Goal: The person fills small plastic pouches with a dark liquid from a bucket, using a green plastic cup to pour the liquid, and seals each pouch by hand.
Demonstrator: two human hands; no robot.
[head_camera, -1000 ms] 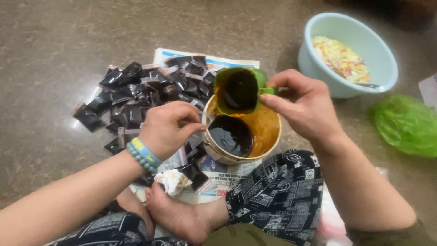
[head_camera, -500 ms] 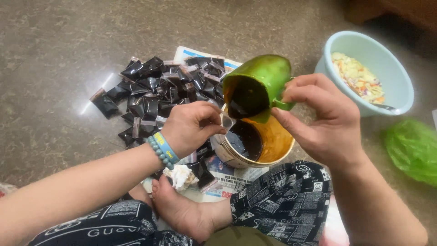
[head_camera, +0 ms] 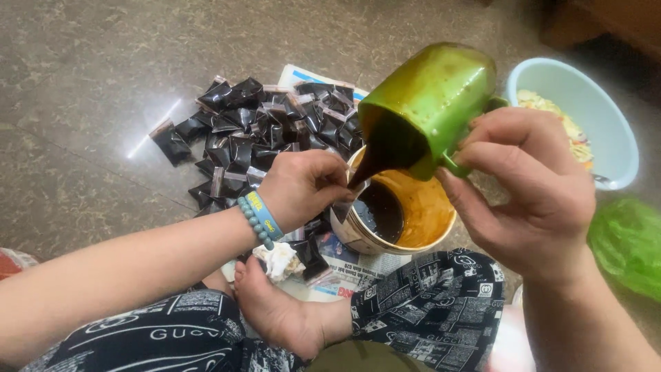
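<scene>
my right hand (head_camera: 533,189) grips a tilted green cup (head_camera: 430,103); my left hand (head_camera: 303,186) pinches a small bag beside black sachets (head_camera: 255,131) on newspaper (head_camera: 303,74).

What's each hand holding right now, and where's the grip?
Right hand holds the tilted green cup by its side handle. Left hand pinches a small packet at its top, under the cup's spout; the packet itself is mostly hidden.

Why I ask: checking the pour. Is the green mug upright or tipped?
Tipped. The green mug, held by the right hand, leans mouth-down, dark liquid running from its lip.
</scene>
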